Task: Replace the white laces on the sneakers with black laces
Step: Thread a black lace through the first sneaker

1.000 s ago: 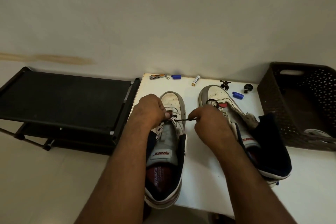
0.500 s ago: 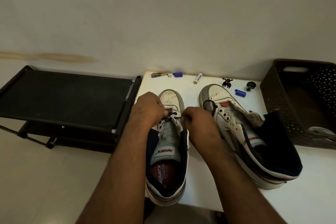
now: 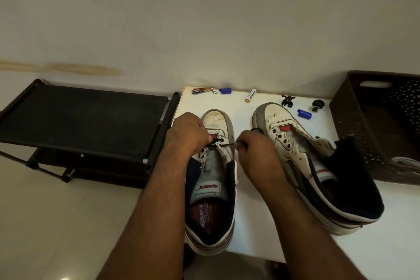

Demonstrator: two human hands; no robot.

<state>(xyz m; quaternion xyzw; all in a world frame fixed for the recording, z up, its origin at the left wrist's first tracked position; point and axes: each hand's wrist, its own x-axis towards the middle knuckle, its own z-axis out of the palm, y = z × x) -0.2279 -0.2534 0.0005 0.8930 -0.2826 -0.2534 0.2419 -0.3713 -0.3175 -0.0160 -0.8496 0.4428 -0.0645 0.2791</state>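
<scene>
Since half a second ago the right hand (image 3: 254, 150) has drawn the black lace (image 3: 223, 144) taut again, out toward 3 o'clock. Both it and the left hand (image 3: 188, 136) pinch the lace at the left sneaker's (image 3: 216, 166) lowest eyelets. The right sneaker (image 3: 295, 154), at 3 o'clock, lies unlaced; most threading remains.

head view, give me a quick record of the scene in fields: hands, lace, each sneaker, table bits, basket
left hand: left hand grips the left sneaker at its front eyelets
right hand: right hand pinches the black lace, drawn sideways from an eyelet
left sneaker: upright, black lace only through the front eyelets
right sneaker: right sneaker tipped on its side, eyelets bare
table: white table with nail clipper, battery, two blue caps
basket: brown basket at the table's right end
</scene>
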